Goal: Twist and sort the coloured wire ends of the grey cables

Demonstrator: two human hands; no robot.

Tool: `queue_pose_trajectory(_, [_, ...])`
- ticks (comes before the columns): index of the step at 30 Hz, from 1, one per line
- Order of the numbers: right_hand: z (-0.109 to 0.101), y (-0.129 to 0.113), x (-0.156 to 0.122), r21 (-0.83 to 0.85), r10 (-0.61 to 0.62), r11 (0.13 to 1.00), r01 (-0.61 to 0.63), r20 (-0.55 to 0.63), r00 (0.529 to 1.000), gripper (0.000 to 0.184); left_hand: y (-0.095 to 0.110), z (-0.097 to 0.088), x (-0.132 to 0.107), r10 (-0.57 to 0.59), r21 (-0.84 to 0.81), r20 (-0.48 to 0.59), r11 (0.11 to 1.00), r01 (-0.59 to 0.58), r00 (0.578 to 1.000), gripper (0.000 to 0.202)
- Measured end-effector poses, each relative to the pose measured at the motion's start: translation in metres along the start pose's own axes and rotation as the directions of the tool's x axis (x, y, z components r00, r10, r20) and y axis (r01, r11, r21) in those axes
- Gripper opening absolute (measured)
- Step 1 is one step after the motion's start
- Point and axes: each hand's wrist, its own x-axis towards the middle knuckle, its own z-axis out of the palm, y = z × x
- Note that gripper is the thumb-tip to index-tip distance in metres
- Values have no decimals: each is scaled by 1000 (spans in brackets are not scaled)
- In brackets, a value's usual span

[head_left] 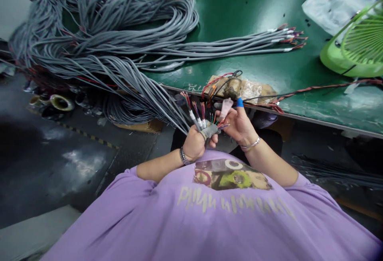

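Note:
My left hand (196,143) is closed around a bundle of grey cables (178,119) near their ends. A worn grey wrap covers its thumb (209,131). Several cable ends with white sleeves (196,118) and thin coloured wires (203,108) stick up out of this hand. Close on the right is my right hand (241,125), palm showing and fingers apart. One finger has a blue wrap (239,102), another a pale cover (226,107). Loose coloured wire ends (223,126) reach its lower fingers; whether they touch is unclear.
Long grey cable coils (119,26) cover the left of the green table (227,6). More stripped ends (291,38) lie across it. By the edge sits a taped brown block (254,89) with red and black leads. A green fan (356,46) and plastic bag (338,6) are at right.

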Motion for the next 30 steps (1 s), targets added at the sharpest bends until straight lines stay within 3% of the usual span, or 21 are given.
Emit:
queue_pose_trajectory(7, [2, -4, 0, -58, -88, 995, 84, -59, 994, 29, 0, 3, 1, 101, 34, -72, 995, -98, 992, 36])
queue_pose_trajectory(13, [-3, 6, 5, -140, -221, 968, 210, -74, 972, 46, -5, 5, 5, 132, 48, -68, 991, -128, 989, 38])
queue_pose_trajectory(21, [-6, 10, 17, -48, -108, 993, 110, 54, 993, 58, -12, 2, 11, 139, 66, -73, 989, -134, 988, 40])
queue_pose_trajectory(30, [-6, 11, 20, 49, -135, 989, 137, -41, 990, 45, -19, -2, 13, 157, 93, -62, 984, -151, 986, 40])
